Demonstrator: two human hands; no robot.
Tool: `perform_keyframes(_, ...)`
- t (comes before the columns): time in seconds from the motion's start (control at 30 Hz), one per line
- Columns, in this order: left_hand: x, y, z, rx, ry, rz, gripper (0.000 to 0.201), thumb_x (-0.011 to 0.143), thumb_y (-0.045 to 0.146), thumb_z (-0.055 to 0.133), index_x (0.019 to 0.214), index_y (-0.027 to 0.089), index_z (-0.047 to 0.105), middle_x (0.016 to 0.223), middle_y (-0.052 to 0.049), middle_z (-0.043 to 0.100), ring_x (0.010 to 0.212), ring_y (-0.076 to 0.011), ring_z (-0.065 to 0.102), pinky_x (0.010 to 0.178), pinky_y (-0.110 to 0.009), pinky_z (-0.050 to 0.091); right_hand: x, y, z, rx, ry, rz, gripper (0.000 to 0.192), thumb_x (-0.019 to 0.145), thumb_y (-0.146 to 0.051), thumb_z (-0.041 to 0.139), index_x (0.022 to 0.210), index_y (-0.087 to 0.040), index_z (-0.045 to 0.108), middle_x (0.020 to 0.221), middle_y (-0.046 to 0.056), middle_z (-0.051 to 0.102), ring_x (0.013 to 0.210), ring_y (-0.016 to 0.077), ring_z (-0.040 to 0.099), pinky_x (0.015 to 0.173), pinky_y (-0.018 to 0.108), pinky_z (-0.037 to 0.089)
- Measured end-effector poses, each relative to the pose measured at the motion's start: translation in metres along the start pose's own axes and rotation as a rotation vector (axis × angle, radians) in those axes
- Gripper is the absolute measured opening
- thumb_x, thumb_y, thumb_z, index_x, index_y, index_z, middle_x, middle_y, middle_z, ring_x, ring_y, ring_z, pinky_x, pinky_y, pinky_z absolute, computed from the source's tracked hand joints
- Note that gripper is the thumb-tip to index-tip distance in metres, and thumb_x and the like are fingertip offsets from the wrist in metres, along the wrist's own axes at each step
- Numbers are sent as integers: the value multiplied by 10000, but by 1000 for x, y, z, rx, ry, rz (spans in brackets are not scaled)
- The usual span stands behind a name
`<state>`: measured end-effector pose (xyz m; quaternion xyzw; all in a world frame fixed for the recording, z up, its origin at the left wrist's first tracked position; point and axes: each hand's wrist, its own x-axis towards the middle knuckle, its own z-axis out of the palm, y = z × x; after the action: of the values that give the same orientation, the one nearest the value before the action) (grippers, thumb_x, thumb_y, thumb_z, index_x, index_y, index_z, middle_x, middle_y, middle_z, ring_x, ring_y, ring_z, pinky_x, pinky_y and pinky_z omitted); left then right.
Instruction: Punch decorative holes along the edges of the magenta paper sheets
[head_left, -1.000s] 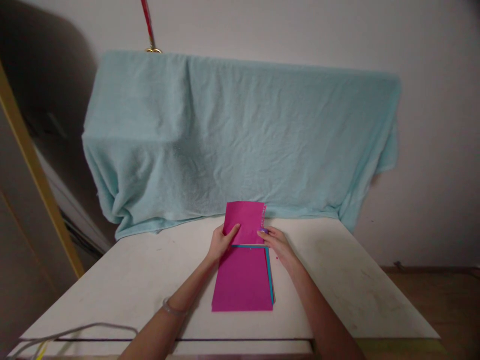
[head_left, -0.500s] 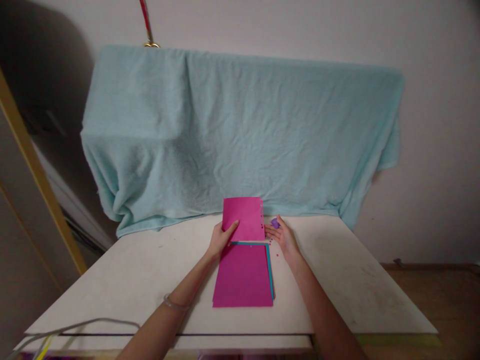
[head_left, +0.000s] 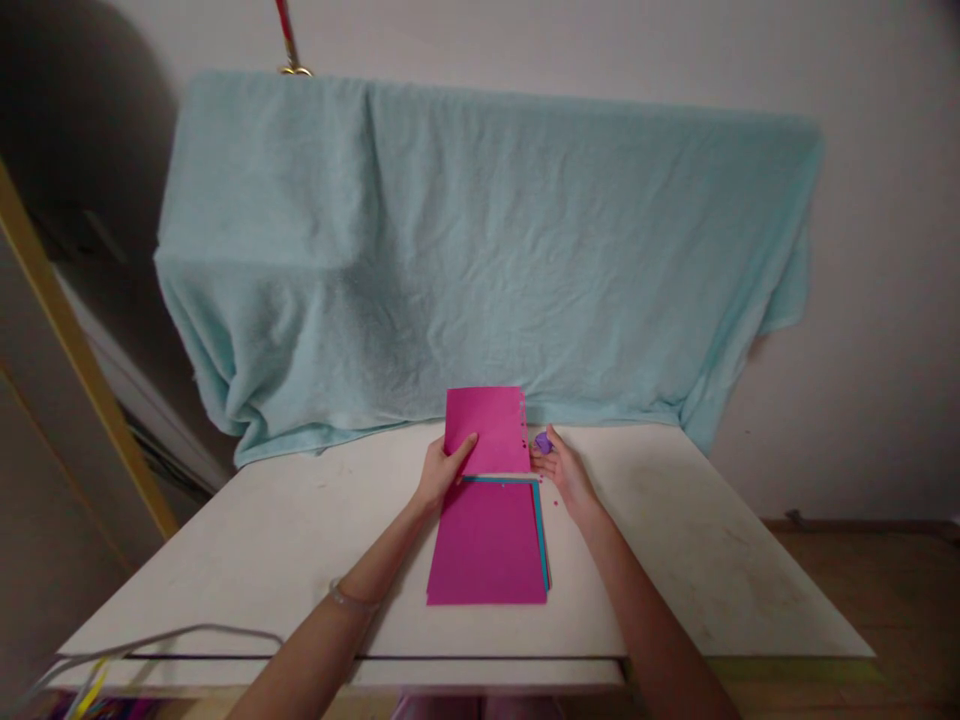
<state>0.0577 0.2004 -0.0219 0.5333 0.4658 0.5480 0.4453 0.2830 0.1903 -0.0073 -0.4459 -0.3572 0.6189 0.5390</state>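
Two bare hands at a stack of coloured paper on a white table.

The left hand (head_left: 442, 470) grips the left edge of a magenta sheet (head_left: 486, 430), holding it tilted up from the far end of the paper stack (head_left: 487, 545). The sheet's right edge shows a row of small punched holes. The right hand (head_left: 564, 472) rests just beside that edge, fingers closed on a small purple object (head_left: 543, 442), type not discernible. Blue sheet edges show along the stack's right side. Magenta specks lie on the table (head_left: 712, 590) near the right hand. A light blue towel (head_left: 480, 250) hangs draped behind. A grey cable (head_left: 161, 640) lies at the near left corner.
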Motion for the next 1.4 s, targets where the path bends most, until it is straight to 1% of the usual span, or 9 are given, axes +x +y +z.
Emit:
perform_keyframes(0.13,1,-1,-1,10,8,6,421,761,560,615,717,154,516,457,42,464,331,-69,389,312,-171,272,0,0,-1,-16,18,-14,485,821,-622,545,808,-157,682,850,136,726,773,250,691,764,347,536)
perform_keyframes(0.33,0,0,-2,20,14,7,419,770,555,612,710,152,511,449,43,461,331,-70,394,319,-171,267,-1,-7,-6,-59,81,-127,513,818,-651,525,741,-166,674,802,126,729,748,261,700,724,343,531)
perform_keyframes(0.43,-1,1,-1,21,3,1,417,773,555,609,719,152,516,454,39,469,333,-75,402,318,-176,277,-1,-10,-7,-81,134,-179,510,805,-645,546,709,-161,675,752,122,723,690,251,698,690,331,530)
perform_keyframes(0.53,-1,2,-1,21,-1,-1,415,775,557,605,719,157,512,452,39,471,330,-77,401,317,-179,279,0,-10,-7,-96,146,-220,497,789,-633,576,713,-152,680,744,122,720,664,244,691,674,328,531)
perform_keyframes(0.77,1,0,-1,18,0,-15,413,768,555,611,722,156,518,465,38,472,342,-68,394,325,-172,275,0,-9,-7,-105,176,-283,440,755,-596,631,777,-159,683,771,95,725,758,249,693,737,334,522)
perform_keyframes(0.93,1,-2,-2,10,-14,-7,417,760,561,613,714,158,515,471,34,473,349,-69,397,325,-170,273,-5,-10,-7,-115,227,-314,429,760,-600,620,757,-174,676,783,79,729,775,253,694,742,330,513)
perform_keyframes(1.03,0,-2,-2,6,-10,-5,416,758,561,614,723,158,518,468,36,471,346,-67,391,326,-168,270,-5,-12,-6,-66,209,-334,395,762,-569,643,789,-176,665,776,75,725,750,241,699,769,337,517)
perform_keyframes(1.2,-1,0,-1,11,8,-13,426,755,574,614,723,161,510,460,44,465,341,-70,389,323,-170,268,-6,-15,-3,-81,130,-322,382,729,-526,705,873,-177,646,807,77,723,710,218,690,729,328,533)
perform_keyframes(1.4,-2,3,-1,9,34,-8,436,739,575,628,707,156,513,453,45,463,342,-68,390,329,-170,256,-11,-13,6,-132,-10,-257,377,745,-559,678,795,-188,629,755,70,716,637,199,675,665,307,530)
